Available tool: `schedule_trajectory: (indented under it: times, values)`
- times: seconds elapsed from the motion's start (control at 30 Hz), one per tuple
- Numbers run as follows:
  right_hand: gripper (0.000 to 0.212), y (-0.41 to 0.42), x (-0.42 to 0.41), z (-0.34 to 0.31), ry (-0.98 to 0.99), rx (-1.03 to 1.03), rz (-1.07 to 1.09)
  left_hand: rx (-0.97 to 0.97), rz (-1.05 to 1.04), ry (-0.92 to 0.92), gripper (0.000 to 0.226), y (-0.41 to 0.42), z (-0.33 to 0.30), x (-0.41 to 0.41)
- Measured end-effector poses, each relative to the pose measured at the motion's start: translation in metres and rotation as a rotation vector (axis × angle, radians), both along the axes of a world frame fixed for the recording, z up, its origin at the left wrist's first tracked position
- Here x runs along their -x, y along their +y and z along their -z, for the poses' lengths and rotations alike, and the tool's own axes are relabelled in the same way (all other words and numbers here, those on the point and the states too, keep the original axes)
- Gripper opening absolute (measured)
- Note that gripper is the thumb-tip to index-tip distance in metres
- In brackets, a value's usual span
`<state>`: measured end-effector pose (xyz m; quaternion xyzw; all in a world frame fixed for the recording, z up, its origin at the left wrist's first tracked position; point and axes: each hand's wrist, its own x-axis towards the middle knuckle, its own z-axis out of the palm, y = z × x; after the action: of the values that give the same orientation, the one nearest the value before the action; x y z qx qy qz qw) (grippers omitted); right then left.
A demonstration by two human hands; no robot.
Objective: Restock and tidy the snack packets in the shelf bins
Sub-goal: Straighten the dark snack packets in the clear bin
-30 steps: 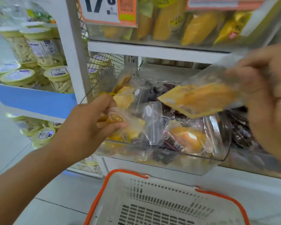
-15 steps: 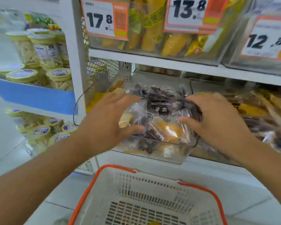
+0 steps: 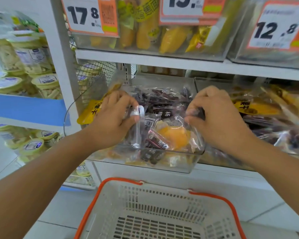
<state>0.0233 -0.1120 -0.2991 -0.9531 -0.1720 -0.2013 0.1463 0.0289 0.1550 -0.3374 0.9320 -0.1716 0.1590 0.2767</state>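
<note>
- We had both hands in the clear bin [image 3: 183,163] on the middle shelf, which held a loose heap of snack packets [image 3: 164,107], mostly dark purple ones with a few orange pieces among them.
- Our left hand [image 3: 114,118] sat at the left side of that bin, fingers curled round a clear packet [image 3: 138,125] whose white top edge showed between thumb and forefinger.
- Our right hand [image 3: 217,118] sat at the right side of the bin, fingertips pinching the clear film of a dark packet [image 3: 199,113] near the top of the heap.
- An orange packet [image 3: 174,135] lay against the front wall of the bin, between our two hands and lower than either.
- A yellow packet [image 3: 90,112] stuck out past the left wall of the bin, just behind our left wrist.
- The white basket [image 3: 162,211] with its orange rim stood below the bin and nearer to us; no packets showed in the part we could see.
- We judged the step in hand to be the tidying: gathering and squaring the heap inside the bin, not fetching new stock.
- The next move, as we judged it, called for settling the two gripped packets flat into the heap, then tucking the stray yellow one back inside the left wall.
- The film looked slippery and slack, so we reckoned a light pinch might slide off.
</note>
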Motion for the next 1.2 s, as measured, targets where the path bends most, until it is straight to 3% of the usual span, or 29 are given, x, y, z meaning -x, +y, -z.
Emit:
schedule_trajectory:
  times: [0.13,0.23,0.3,0.33,0.4,0.5,0.57,0.63,0.7,0.77,0.87,0.97,1.03,1.2]
  values:
    - [0.007,-0.004,0.026,-0.023,-0.103,-0.412,-0.127,0.316,0.073,-0.284,0.006,-0.007,-0.024,0.027]
    - [0.004,-0.016,0.046,-0.038,-0.202,-0.581,-0.204,0.591,0.043,-0.394,0.011,-0.007,-0.036,0.051]
    - [0.007,-0.024,0.054,-0.046,-0.218,-0.616,-0.262,0.747,-0.074,-0.346,0.038,-0.014,-0.041,0.064]
    - [0.007,-0.026,0.058,-0.050,-0.238,-0.601,-0.278,0.718,-0.072,-0.345,0.041,-0.016,-0.042,0.071]
    - [0.005,-0.029,0.064,-0.056,-0.213,-0.502,-0.289,0.570,0.100,-0.261,0.021,-0.020,-0.043,0.086]
    - [0.004,-0.025,0.069,-0.052,0.023,-0.215,-0.356,0.421,0.346,0.099,0.015,-0.029,-0.040,0.101]
    - [0.011,-0.019,0.066,-0.037,0.248,-0.061,-0.394,0.179,0.404,0.287,0.016,-0.033,-0.027,0.098]
    - [0.019,-0.016,0.054,-0.020,0.226,-0.105,-0.288,-0.096,0.351,0.205,0.035,-0.034,-0.018,0.089]
    - [0.026,-0.013,0.042,-0.014,-0.034,-0.078,-0.074,-0.097,0.058,-0.067,0.043,-0.027,-0.029,0.076]
    - [0.040,-0.006,0.033,-0.015,-0.125,0.132,0.108,-0.105,-0.245,-0.328,0.048,-0.009,-0.039,0.057]
    - [0.045,0.005,0.022,-0.008,-0.047,0.283,0.240,-0.306,-0.361,-0.125,0.078,0.015,-0.024,0.026]
    - [0.029,0.004,0.009,0.000,-0.042,0.237,0.239,-0.328,-0.332,-0.060,0.056,0.029,0.005,0.014]
    - [0.028,0.000,0.006,0.000,-0.059,0.148,0.203,-0.226,-0.296,-0.190,0.035,0.033,0.008,0.014]
    - [0.024,-0.008,0.022,-0.020,-0.357,-0.092,0.118,0.046,-0.321,-0.551,0.027,0.027,-0.022,0.033]
